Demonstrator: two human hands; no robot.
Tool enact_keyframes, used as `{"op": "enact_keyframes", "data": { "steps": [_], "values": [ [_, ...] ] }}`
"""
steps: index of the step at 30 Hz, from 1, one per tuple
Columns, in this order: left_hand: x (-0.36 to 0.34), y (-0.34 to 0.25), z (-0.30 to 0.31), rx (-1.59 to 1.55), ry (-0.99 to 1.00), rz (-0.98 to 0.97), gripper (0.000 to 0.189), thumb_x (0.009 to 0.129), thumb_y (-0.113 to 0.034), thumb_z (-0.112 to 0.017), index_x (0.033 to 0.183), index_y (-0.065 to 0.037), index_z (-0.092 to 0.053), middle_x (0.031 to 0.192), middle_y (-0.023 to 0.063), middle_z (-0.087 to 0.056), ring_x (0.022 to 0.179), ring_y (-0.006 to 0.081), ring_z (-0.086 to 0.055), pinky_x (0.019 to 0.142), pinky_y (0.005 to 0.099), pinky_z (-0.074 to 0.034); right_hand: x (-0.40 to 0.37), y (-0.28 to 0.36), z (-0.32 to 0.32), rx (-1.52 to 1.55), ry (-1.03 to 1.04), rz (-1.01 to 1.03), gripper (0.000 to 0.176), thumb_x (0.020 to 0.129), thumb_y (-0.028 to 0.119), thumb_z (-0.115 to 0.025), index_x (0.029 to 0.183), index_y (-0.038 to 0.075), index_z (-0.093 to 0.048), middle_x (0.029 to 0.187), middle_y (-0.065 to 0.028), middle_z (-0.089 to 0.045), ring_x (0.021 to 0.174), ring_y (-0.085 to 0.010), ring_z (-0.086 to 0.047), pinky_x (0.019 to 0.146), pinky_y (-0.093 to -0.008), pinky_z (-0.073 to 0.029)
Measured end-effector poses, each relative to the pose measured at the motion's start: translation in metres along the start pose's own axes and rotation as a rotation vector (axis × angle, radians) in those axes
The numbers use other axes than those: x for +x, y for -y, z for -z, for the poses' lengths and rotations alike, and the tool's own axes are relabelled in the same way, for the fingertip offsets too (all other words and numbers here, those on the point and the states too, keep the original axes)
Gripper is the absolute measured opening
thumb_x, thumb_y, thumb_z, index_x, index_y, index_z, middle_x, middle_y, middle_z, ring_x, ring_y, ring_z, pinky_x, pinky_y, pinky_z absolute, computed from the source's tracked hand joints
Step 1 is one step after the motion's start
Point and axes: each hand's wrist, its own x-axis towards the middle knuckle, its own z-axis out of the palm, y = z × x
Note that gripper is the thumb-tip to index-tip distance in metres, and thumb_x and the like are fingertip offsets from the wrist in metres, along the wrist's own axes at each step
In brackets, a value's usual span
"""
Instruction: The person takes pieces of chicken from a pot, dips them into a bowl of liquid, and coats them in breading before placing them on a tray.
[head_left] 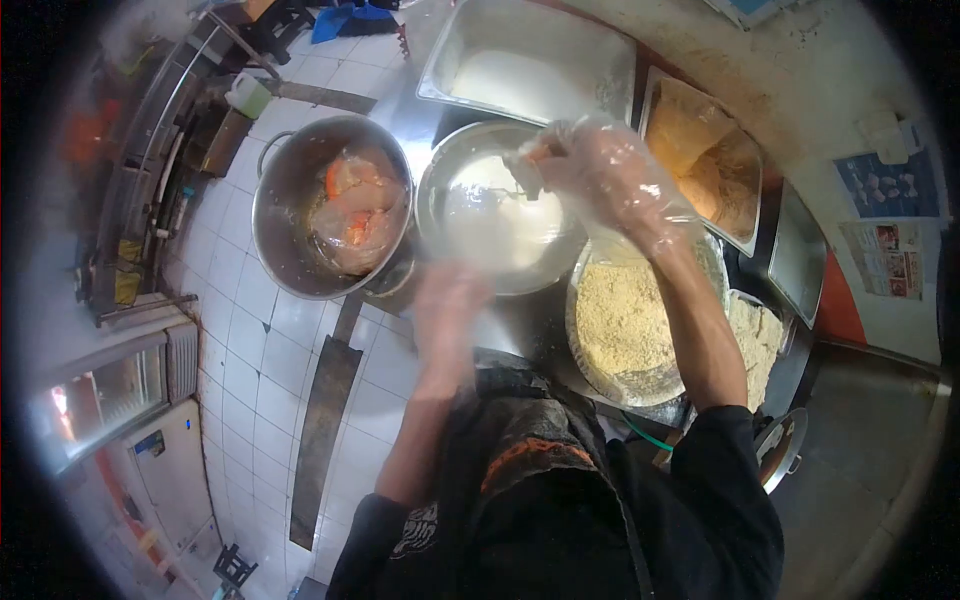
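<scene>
So the right hand (pixel 608 172), in a clear plastic glove, is up over the far right part of the round silver metal bowl with milky white liquid (pixel 482 250), and its fingers look bent in and pinching a small, pale greyish, wet-looking piece (pixel 527 172) with a bit of orange by it. Can't tell what it is, tbh. I'd call this the wet-dip step, piece held above the liquid. From here any move calls for a snug pinch, since something that slick could slip, plus keeping clear of the rim. As for which way it points, the free end aims left and down in the view, off the fingertips, and the long axis seems to slant the same way, though it's too small to swear to. The left hand (pixel 452 305) is a blur just beside the bowl's near left rim, so no clue if its fingers are spread or closed. Left of the bowl there's a deep round steel pot (pixel 283 225) with pinkish-orange chunks (pixel 355 205) inside, and the big round bowl of yellow crumbs (pixel 620 325) sits under the right forearm.
</scene>
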Motion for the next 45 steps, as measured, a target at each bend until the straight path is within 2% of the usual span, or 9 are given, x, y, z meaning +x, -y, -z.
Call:
{"op": "enact_keyframes", "data": {
  "steps": [9,18,21,23,25,28,30,36,45],
  "values": [
    [-0.014,-0.005,-0.023,0.131,-0.006,0.003,0.021,0.097,-0.016,-0.062,0.113,-0.003,-0.06,0.1,0.0088,-0.066,0.088,0.0157,-0.064,0.084,0.0313,-0.053,-0.01,0.007,-0.007,0.004,-0.165,0.007,0.022,0.091,0.028,-0.073,0.097,0.007,-0.076,0.075,-0.0084,-0.071,0.057,-0.0138,-0.061,0.051,-0.0333,-0.048],
    [-0.035,0.001,-0.076,0.813,0.495,-0.399,0.021,0.097,-0.019,-0.066,0.106,-0.001,-0.065,0.095,0.0118,-0.07,0.085,0.0218,-0.067,0.075,0.0414,-0.055,0.01,-0.072,-0.103,0.342,-0.131,0.08,0.037,0.099,0.035,-0.055,0.107,0.002,-0.07,0.101,-0.0168,-0.069,0.091,-0.0265,-0.065,0.085,-0.0372,-0.052],
    [-0.035,-0.001,-0.127,1.476,0.989,-0.106,0.06,0.094,-0.031,-0.066,0.143,-0.004,-0.044,0.143,0.0243,-0.05,0.132,0.0314,-0.052,0.105,0.0458,-0.044,-0.009,-0.056,-0.088,0.05,-0.096,0.098,0.038,0.098,0.035,-0.056,0.114,0.003,-0.067,0.11,-0.0191,-0.068,0.106,-0.0319,-0.065,0.092,-0.0425,-0.052],
    [-0.024,0.063,-0.12,-0.067,0.875,0.384,0.075,0.097,-0.032,-0.06,0.157,-0.005,-0.025,0.163,0.0187,-0.025,0.15,0.0281,-0.028,0.119,0.0417,-0.031,-0.021,-0.052,-0.095,0.134,-0.241,0.148,0.032,0.091,0.03,-0.06,0.099,0.001,-0.07,0.097,-0.0226,-0.069,0.094,-0.035,-0.068,0.085,-0.0448,-0.054],
    [0.026,0.12,-0.148,0.98,1.138,-0.82,0.077,0.102,-0.032,-0.051,0.161,-0.005,-0.01,0.169,0.0109,-0.003,0.155,0.0259,-0.01,0.124,0.04,-0.021,-0.032,-0.055,-0.096,0.232,-0.375,0.25,0.027,0.085,0.025,-0.064,0.085,-0.001,-0.073,0.084,-0.026,-0.07,0.083,-0.0381,-0.071,0.078,-0.047,-0.056],
    [0.075,0.152,-0.199,1.626,1.233,-0.963,0.074,0.103,-0.041,-0.049,0.159,-0.004,-0.018,0.167,0.0132,-0.015,0.153,0.0252,-0.02,0.124,0.04,-0.02,-0.046,-0.06,-0.098,0.253,-0.34,0.275,0.028,0.086,0.026,-0.064,0.086,-0.001,-0.073,0.086,-0.0253,-0.07,0.085,-0.0378,-0.07,0.079,-0.0469,-0.056],
    [0.086,0.168,-0.225,0.624,1.387,-0.344,0.072,0.097,-0.05,-0.053,0.152,-0.005,-0.039,0.159,0.0171,-0.036,0.15,0.0315,-0.027,0.123,0.043,-0.024,-0.051,-0.063,-0.097,0.263,-0.331,0.287,0.029,0.087,0.027,-0.063,0.088,-0.001,-0.072,0.087,-0.0249,-0.07,0.086,-0.0377,-0.07,0.08,-0.0468,-0.055],
    [0.023,0.166,-0.283,1.341,1.142,-0.811,0.054,0.097,-0.048,-0.055,0.138,-0.014,-0.057,0.149,0.0113,-0.049,0.138,0.0316,-0.045,0.117,0.0434,-0.035,-0.049,-0.066,-0.096,0.309,-0.297,0.327,0.03,0.088,0.029,-0.063,0.091,0.0,-0.071,0.09,-0.0236,-0.069,0.09,-0.0372,-0.069,0.082,-0.0466,-0.055],
    [0.059,0.172,-0.166,1.151,1.778,-0.304,0.076,0.09,-0.038,-0.073,0.151,-0.008,-0.039,0.15,0.0126,-0.046,0.144,0.0238,-0.034,0.121,0.0411,-0.024,-0.045,-0.07,-0.094,0.359,-0.298,0.351,0.033,0.091,0.033,-0.062,0.096,0.001,-0.069,0.095,-0.0216,-0.069,0.096,-0.0364,-0.067,0.086,-0.0463,-0.053]
  ]
}}
